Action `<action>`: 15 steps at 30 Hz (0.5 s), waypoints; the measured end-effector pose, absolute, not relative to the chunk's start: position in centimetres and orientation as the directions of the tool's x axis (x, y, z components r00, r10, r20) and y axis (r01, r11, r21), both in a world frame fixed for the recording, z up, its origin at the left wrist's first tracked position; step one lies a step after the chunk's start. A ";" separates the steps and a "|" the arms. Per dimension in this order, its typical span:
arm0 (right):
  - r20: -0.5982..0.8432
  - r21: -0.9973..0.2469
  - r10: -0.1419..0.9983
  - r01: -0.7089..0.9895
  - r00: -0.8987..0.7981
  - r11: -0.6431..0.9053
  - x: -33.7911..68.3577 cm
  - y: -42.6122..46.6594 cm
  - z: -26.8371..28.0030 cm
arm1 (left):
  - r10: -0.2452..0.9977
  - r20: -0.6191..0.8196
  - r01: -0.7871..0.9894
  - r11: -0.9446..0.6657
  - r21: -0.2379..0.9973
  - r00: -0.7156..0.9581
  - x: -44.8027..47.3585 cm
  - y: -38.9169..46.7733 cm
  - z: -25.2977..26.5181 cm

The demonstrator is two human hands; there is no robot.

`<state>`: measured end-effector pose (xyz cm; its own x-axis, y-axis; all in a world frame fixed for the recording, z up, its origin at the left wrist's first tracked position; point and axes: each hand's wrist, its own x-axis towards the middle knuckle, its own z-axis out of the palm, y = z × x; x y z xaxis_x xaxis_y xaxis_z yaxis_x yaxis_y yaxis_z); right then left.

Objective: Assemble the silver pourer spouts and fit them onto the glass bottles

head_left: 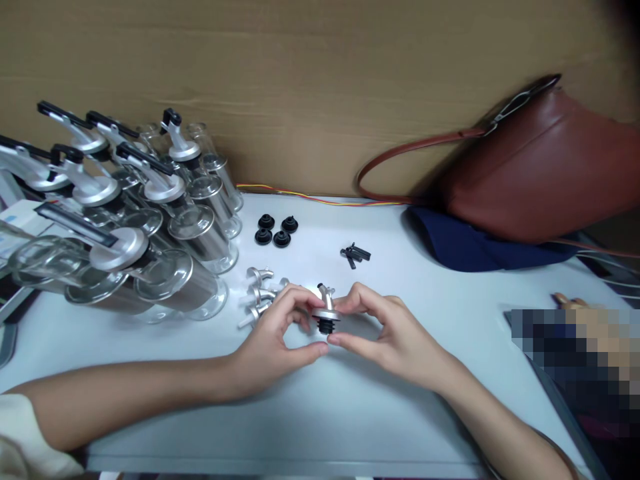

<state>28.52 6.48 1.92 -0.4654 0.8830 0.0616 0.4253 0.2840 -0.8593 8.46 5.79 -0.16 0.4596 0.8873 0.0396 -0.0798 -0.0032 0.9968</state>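
Observation:
Between both hands, above the table, is a silver bottle pourer (327, 313) with a ribbed black rubber stopper at its lower end; its spout points up. My left hand (277, 333) grips it from the left, fingers at the metal disc and thumb low near the stopper. From the right, my right hand (383, 328) pinches it with the forefinger at the disc and the thumb by the stopper's bottom. Several loose silver spouts (260, 293) lie just beyond my left hand, which partly hides them. Farther back sit several black rubber stoppers (273, 231) and a small pile of black levers (355, 254).
Several glass bottles (197, 233) with metal bands crowd the left side, many topped with pourers. A brown leather bag (540, 173) rests on a dark blue cap (465, 243) at the back right. Cardboard (310, 87) stands behind the white table (300, 427). Thin wires run along its back edge.

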 end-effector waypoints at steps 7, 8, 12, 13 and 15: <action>0.105 -0.858 0.858 0.390 -0.503 0.334 28.8 6.4 2.1 | 0.883 0.098 -0.118 -0.049 0.992 0.460 8.4 6.0 -0.9; 0.124 -0.840 0.853 0.403 -0.507 0.362 28.9 6.5 2.3 | 0.880 0.104 -0.126 -0.050 0.991 0.464 8.3 6.0 -0.9; 0.269 -0.675 0.851 0.542 -0.452 0.501 30.0 7.7 2.9 | 0.867 0.097 -0.108 -0.050 0.993 0.489 8.3 5.8 -0.7; 0.299 -0.610 0.852 0.601 -0.430 0.517 30.4 8.1 2.8 | 0.867 0.098 -0.085 -0.064 0.994 0.489 8.2 5.8 -0.7; 0.314 -0.472 0.858 0.716 -0.408 0.513 31.2 8.8 2.4 | 0.865 0.101 -0.042 -0.093 0.995 0.491 8.3 5.8 -0.7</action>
<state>31.21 8.79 2.36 -0.4077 0.8575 0.3137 0.7164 0.5134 -0.4724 8.26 5.80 -0.73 0.4913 0.8651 0.1012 -0.0418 -0.0926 0.9948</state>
